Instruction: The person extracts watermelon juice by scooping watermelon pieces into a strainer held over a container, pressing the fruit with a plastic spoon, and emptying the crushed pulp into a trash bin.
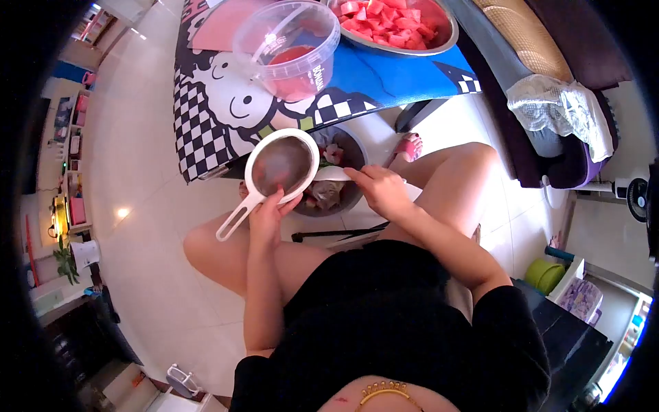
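Note:
A white-rimmed strainer [282, 165] is in my left hand [270, 215], its fingers closed round the lower rim beside the handle. Its mesh looks mostly bare, with a faint reddish patch. My right hand [382, 192] grips a white spoon [331, 174], whose bowl end is close to the strainer's right edge. Below both is a grey bin [355, 199] with scraps and a crumpled bag inside. On the table above, a clear plastic tub [297, 74] contains red liquid or pulp. A metal bowl [449, 36] full of red fruit chunks stands to its right.
The patterned table [240, 110] spans the top centre, with a pink board [218, 26] at its back left. My knees flank the bin. A sofa [528, 144] with a white lace cloth stands at right. A green basin [544, 275] and fan [635, 198] are farther right.

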Available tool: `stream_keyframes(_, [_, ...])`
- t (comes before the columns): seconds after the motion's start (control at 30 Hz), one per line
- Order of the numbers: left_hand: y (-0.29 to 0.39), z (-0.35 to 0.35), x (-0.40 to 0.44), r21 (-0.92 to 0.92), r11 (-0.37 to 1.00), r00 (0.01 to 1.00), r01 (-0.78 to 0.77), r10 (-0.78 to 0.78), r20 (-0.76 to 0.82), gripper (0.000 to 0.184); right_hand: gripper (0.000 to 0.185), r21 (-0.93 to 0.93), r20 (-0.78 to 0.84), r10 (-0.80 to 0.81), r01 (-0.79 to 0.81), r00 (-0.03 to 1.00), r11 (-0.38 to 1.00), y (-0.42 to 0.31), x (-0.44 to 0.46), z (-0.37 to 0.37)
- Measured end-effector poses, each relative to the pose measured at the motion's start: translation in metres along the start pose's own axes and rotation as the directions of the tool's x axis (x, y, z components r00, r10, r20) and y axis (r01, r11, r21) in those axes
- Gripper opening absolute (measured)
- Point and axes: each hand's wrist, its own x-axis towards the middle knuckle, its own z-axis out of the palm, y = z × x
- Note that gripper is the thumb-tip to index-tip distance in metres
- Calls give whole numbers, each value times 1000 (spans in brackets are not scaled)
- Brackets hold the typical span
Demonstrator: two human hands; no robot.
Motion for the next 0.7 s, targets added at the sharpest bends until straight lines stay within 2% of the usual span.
stream_keyframes(0.07, [23,15,-11,-32,998,996,-52,54,66,49,48,116,-44,-10,15,999,993,0,0,-10])
stream_keyframes(0.2, [42,13,-17,-112,994,994,16,-4,113,55,34,300,-180,-43,97,983,949,0,-4,-23])
stream_keyframes(0.47, [86,26,-20,-42,999,991,-4,10,134,46,24,582,-98,113,-36,989,813,-19,-1,-73])
stream_keyframes(0.57, [116,36,-10,53,996,987,-71,63,150,39,22,692,-61,171,-82,983,718,-28,19,-103])
stream_keyframes(0.63, [143,50,0,108,988,982,-106,87,168,34,20,788,-17,223,-125,975,603,-37,40,-131])
stream_keyframes(0.67, [154,53,9,137,983,976,-126,98,193,34,21,857,94,263,-212,960,469,-46,49,-152])
stream_keyframes(0.7, [165,59,19,194,971,975,-142,104,196,37,24,783,85,405,-312,910,537,-66,65,-171])
